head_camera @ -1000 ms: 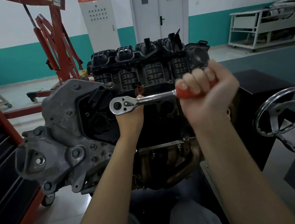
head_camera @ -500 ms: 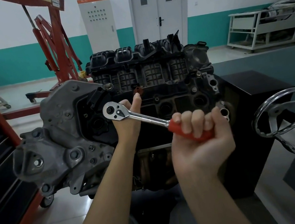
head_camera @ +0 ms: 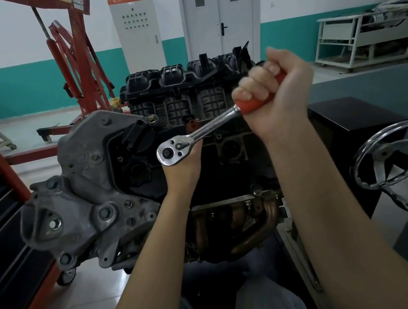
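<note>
In the head view the right hand [head_camera: 277, 97] curls its fingers tight round the red handle of the ratchet wrench [head_camera: 203, 128], whose chrome head sits over the left hand [head_camera: 182, 169] at the engine [head_camera: 183, 103], hiding that hand's fingers

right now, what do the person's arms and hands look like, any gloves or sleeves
No gloves on the left hand or the right hand, and no rings, watch or bands show. The left forearm and right forearm are bare down to the picture's lower edge, so no sleeve is in view.
</note>
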Available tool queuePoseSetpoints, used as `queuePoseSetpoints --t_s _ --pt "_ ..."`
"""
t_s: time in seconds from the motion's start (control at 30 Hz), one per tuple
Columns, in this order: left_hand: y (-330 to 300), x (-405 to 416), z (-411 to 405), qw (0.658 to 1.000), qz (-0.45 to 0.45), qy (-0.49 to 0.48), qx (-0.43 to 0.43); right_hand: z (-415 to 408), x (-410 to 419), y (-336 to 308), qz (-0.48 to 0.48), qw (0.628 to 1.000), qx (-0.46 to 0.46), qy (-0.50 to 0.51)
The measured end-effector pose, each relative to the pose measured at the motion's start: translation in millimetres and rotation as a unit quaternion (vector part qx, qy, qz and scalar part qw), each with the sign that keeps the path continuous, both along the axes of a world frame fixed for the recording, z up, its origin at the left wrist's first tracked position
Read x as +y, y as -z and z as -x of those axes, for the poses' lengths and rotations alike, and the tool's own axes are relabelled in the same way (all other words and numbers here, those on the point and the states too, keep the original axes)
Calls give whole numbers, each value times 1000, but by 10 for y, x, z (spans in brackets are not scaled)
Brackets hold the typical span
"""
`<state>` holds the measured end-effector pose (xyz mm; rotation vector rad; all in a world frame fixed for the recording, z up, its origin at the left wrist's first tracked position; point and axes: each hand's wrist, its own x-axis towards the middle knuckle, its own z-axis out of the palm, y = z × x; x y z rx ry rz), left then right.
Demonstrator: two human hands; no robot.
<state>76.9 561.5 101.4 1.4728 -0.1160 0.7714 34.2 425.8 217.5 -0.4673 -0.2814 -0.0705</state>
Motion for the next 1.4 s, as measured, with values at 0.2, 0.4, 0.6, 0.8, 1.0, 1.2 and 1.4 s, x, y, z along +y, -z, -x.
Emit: queuePoseSetpoints --t_s 0.2,0.4,0.6,0.8,1.0,1.2,1.4 --pt "-44 -4 25 1000 6 -13 -26 618 210 749 -142 985 -16 94" --pt "-44 -7 23 1000 -9 -10 -4 392 55 534 -106 991 -26 74" --pt "4 -6 -12 1000 10 10 -3 -100 -29 -39 21 999 3 -30" --pt "8 7 -24 1000 -7 2 -27 141 -42 286 -55 998 7 22" --pt "-26 -1 20 1000 8 -3 -28 631 180 818 -149 985 -2 84" --pt "20 15 -64 999 -27 -14 -19 162 -58 365 -60 998 -12 27" --pt "31 2 -47 1000 17 13 11 -100 -64 -37 14 999 5 -43"
